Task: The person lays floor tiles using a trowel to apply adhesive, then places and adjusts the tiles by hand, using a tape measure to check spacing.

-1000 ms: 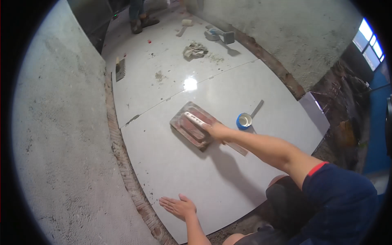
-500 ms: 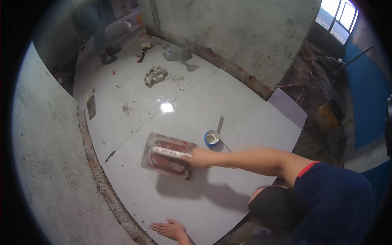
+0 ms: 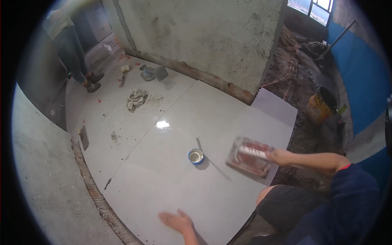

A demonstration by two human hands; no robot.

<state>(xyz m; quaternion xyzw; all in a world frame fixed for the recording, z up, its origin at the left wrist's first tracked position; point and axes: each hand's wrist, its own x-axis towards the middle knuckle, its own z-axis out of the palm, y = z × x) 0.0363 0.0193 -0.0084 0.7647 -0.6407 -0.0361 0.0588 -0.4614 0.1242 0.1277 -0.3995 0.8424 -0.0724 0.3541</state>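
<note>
My right hand [image 3: 279, 156] is wrapped round the pale handle of a rectangular hand float [image 3: 250, 164] with a dirty reddish back. The float is at the right side of the large pale floor tile [image 3: 222, 116], near its edge; motion blurs it, and whether it touches the tile I cannot tell. At the bottom middle, my left hand [image 3: 177, 221] is open over the tile, thumb apart from the fingers, slightly blurred. Between the hands and farther off stands a small round blue-sided tub [image 3: 196, 156] with a pale inside. A thin flat strip [image 3: 199, 143] shows behind it.
A crumpled cloth [image 3: 136, 99], a mallet [image 3: 124, 74], a suction-cup tool [image 3: 153, 73] and a notched trowel [image 3: 84, 137] lie on the farther tile. Another person [image 3: 73, 51] stands at the far left. A yellow bucket [image 3: 319, 107] is on rough ground at right. Concrete walls [image 3: 196, 36] border the floor.
My right hand has carried the float to the right, from the tile's middle to its right side past the tub. My left hand has shifted slightly right. The view has also shifted.
</note>
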